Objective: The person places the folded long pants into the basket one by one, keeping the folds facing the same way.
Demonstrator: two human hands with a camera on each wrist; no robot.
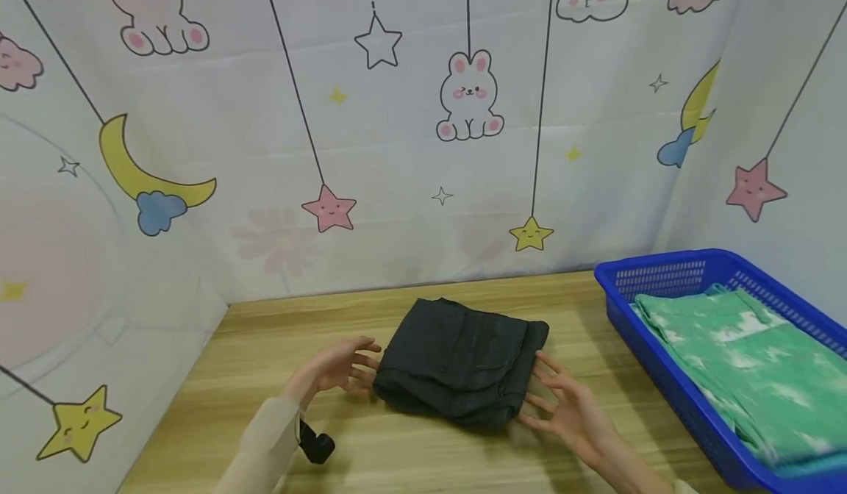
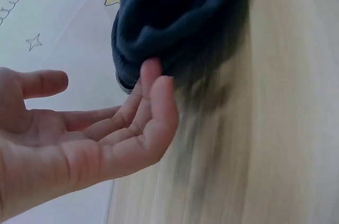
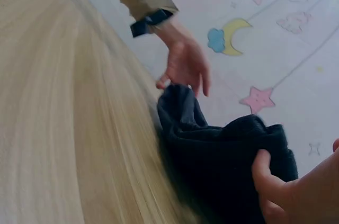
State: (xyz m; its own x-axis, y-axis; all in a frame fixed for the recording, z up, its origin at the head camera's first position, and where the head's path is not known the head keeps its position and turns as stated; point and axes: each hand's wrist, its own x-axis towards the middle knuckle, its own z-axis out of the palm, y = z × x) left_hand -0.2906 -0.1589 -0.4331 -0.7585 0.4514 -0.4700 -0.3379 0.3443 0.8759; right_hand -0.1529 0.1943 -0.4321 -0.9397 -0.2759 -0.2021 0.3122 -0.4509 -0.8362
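A folded pair of dark jeans (image 1: pixel 456 362) lies as a thick bundle on the wooden table, a pocket showing on its upper side. Beside its left edge is my left hand (image 1: pixel 340 367), with fingers loosely bent and thumb apart. In the left wrist view, the fingertips of that hand (image 2: pixel 106 134) reach the rounded fabric edge; whether they press on it I cannot tell. My right hand (image 1: pixel 569 409) is at the bundle's right side, fingers spread. The right wrist view has its fingers (image 3: pixel 270 184) touching the layered edge of the jeans (image 3: pixel 222 155).
To the right stands a blue plastic basket (image 1: pixel 651 354) holding a folded green and white tie-dye garment (image 1: pixel 748 362). A white curtain with cartoon prints (image 1: pixel 410 156) hangs behind and to the left of the wooden table (image 1: pixel 251 347). A black strap device (image 1: pixel 316 442) sits on my left wrist.
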